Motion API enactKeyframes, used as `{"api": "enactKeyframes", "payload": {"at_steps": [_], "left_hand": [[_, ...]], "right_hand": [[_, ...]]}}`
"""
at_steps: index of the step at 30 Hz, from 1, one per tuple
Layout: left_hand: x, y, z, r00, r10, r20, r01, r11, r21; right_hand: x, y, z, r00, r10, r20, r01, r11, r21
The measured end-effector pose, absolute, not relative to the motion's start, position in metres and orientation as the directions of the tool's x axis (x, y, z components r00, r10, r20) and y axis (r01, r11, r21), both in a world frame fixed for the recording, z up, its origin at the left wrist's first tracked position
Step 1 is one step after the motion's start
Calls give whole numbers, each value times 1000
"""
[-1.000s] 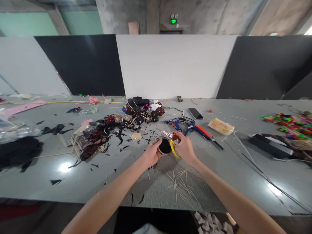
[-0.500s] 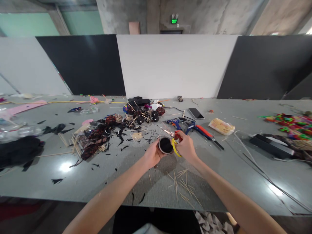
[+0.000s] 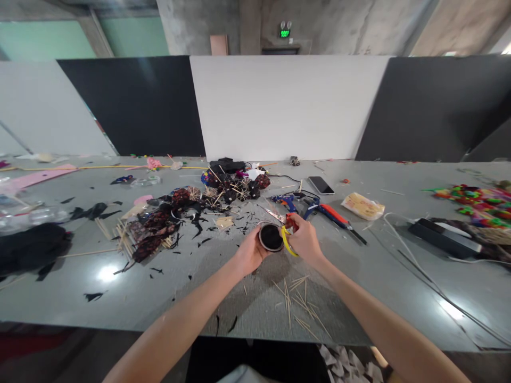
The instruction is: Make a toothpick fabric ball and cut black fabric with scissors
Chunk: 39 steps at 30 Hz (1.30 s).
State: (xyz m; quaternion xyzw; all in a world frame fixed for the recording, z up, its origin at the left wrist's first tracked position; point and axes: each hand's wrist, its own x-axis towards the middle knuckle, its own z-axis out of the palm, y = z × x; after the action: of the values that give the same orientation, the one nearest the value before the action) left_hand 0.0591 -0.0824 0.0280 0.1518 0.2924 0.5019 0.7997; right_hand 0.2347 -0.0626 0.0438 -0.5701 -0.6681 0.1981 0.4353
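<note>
My left hand is wrapped around a small round cup with a pale rim and a black inside, its opening facing me. In my right hand is a pair of scissors with red and yellow handles. The blades point up and to the left, past the cup's far side; whether they are parted I cannot tell. My right fingers are close beside the cup's right rim. Below my hands several thin wooden sticks lie loose on the grey table.
Black scraps and spiky stick-studded balls spread left of my hands. A blue glue gun, a red-and-blue tool, a phone and a yellow packet lie to the right. A black power strip with white cables is farther right.
Almost nothing differs. Both hands, the cup and the scissors keep the same places, and the camera view has shifted very slightly.
</note>
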Motion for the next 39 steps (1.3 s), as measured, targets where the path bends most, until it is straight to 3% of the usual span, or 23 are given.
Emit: {"api": "enactKeyframes", "payload": {"at_steps": [32, 39], "left_hand": [[57, -87, 31, 314, 904, -291, -665, 428, 612], [56, -82, 25, 320, 884, -341, -685, 465, 562]], "right_hand": [[237, -60, 43, 7, 922, 388, 666, 285, -690], [237, -60, 46, 13, 928, 373, 685, 264, -679]]}}
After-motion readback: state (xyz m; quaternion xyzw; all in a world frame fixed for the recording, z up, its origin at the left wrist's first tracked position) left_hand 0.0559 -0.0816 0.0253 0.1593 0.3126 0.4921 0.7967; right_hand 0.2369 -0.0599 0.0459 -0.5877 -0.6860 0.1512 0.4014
